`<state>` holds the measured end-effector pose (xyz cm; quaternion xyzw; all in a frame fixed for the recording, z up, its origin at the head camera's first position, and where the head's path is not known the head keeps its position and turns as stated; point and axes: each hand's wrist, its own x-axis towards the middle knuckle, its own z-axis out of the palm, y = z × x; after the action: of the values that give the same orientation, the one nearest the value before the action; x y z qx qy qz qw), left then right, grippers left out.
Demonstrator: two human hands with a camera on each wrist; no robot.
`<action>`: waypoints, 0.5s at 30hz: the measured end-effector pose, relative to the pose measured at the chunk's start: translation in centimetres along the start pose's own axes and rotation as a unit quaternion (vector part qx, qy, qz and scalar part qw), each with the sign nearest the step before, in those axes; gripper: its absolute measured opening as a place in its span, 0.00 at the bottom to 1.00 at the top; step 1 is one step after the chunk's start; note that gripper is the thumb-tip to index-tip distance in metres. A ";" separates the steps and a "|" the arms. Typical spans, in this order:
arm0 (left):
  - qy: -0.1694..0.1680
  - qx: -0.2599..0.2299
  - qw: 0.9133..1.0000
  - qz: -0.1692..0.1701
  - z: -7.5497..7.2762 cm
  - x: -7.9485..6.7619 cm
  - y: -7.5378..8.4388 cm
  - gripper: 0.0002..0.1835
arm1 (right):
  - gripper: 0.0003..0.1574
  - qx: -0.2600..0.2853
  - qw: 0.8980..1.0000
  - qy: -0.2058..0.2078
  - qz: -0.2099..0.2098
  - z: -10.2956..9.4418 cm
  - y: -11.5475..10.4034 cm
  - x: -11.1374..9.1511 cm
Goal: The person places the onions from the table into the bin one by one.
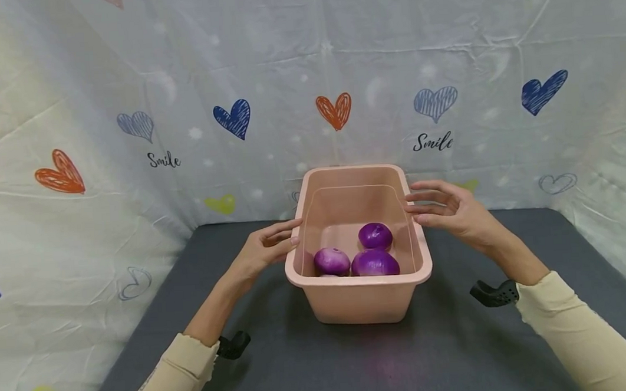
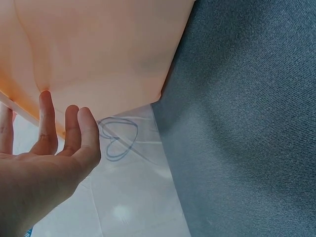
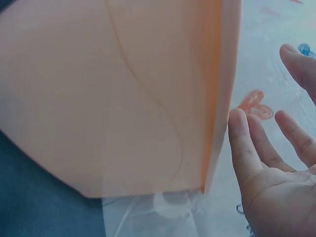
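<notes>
A pink plastic tub [image 1: 361,302] stands on the dark table, with several purple onions inside. One onion [image 1: 375,236] lies farther back; a large onion [image 1: 376,263] and a lighter onion [image 1: 332,261] sit by the near wall, whose rim hides their lower parts. My left hand [image 1: 257,251] is at the tub's left rim, fingers extended, and in the left wrist view its fingertips [image 2: 45,98] reach the outer wall. At the right rim is my right hand [image 1: 454,211], fingers spread and nearly straight. A fingertip [image 3: 238,118] comes right at the rim's edge in the right wrist view.
The dark grey table [image 1: 237,376] extends to both sides and in front of the tub. Behind it hangs a white curtain [image 1: 285,73] printed with hearts and the word Smile, which also runs along both sides. Black wrist straps [image 1: 494,293] sit at both cuffs.
</notes>
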<state>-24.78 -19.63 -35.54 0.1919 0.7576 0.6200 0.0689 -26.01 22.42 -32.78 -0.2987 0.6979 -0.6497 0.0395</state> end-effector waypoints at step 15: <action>0.023 -0.005 0.999 0.028 -1.3 -0.5 -0.7 0.33 | 0.25 -0.043 0.998 0.037 0.023 -3.1 2.4 -4.1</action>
<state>-24.91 -21.11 -36.04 0.1983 0.7503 0.6296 0.0355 -24.89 27.04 -35.96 -0.2601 0.7330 -0.6284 0.0160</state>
